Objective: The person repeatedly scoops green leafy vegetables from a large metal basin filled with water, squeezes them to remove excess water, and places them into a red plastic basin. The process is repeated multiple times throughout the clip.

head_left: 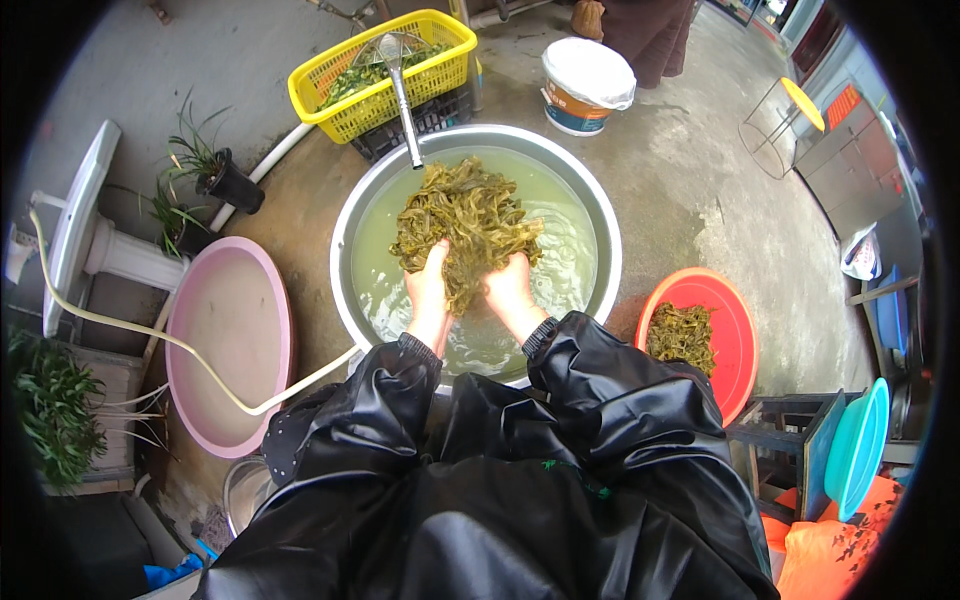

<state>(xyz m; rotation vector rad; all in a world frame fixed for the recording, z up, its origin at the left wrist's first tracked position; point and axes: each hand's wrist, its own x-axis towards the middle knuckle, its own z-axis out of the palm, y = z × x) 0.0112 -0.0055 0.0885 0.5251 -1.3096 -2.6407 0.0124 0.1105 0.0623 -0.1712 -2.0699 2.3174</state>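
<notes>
Both my hands are raised over a wide metal basin [343,255] of cloudy green water [575,235], holding a big clump of wilted yellow-brown leafy greens [465,215]. My left hand [428,290] grips the clump from its near left side, the thumb lying along the leaves. On the near right side my right hand [508,288] holds it, its fingers partly hidden under the leaves. Some leaves hang down between the hands toward the water. A metal skimmer [402,95] leans from the yellow basket [345,117], its handle end reaching over the basin's far rim.
More greens lie in a red basin [735,340] at right. A pink tub [180,345] with cloudy water stands left, a hose [195,358] running across it. Beyond are a lidded white bucket [588,75] and a person's dark trousers [650,40]. A turquoise basin [862,445] leans at right.
</notes>
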